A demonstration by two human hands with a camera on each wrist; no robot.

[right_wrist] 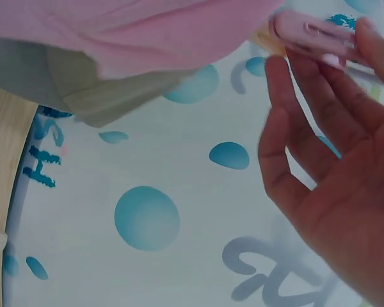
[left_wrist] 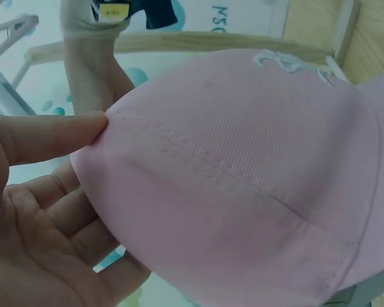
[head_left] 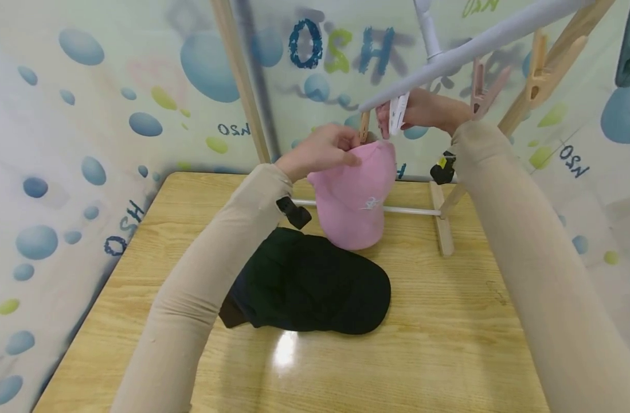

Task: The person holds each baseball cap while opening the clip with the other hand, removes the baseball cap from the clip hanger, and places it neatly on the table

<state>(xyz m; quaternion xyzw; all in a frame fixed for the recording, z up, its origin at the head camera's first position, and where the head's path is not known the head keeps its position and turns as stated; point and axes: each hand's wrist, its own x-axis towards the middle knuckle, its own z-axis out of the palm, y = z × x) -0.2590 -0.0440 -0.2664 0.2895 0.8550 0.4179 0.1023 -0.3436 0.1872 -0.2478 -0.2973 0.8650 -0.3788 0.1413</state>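
Note:
A pink cap [head_left: 353,201] with white embroidery hangs brim-down at the rack. My left hand [head_left: 327,149] pinches its fabric near the top, thumb in front and fingers behind, as the left wrist view shows. My right hand [head_left: 423,112] is just right of the cap's upper edge. In the right wrist view it pinches a pink clothespin [right_wrist: 313,32] between thumb and fingers, close to the cap fabric. A wooden clothespin [head_left: 364,126] sits at the cap's top. In the head view, a white clothespin [head_left: 398,113] partly covers my right hand.
On the wooden table [head_left: 449,344] lies a dark cap [head_left: 315,284], its brim to the right. The rack's white bar [head_left: 480,49] slopes above my hands, carrying another pink clothespin [head_left: 485,89] and a larger wooden clothespin [head_left: 539,74]. Wooden rack legs [head_left: 242,80] stand behind.

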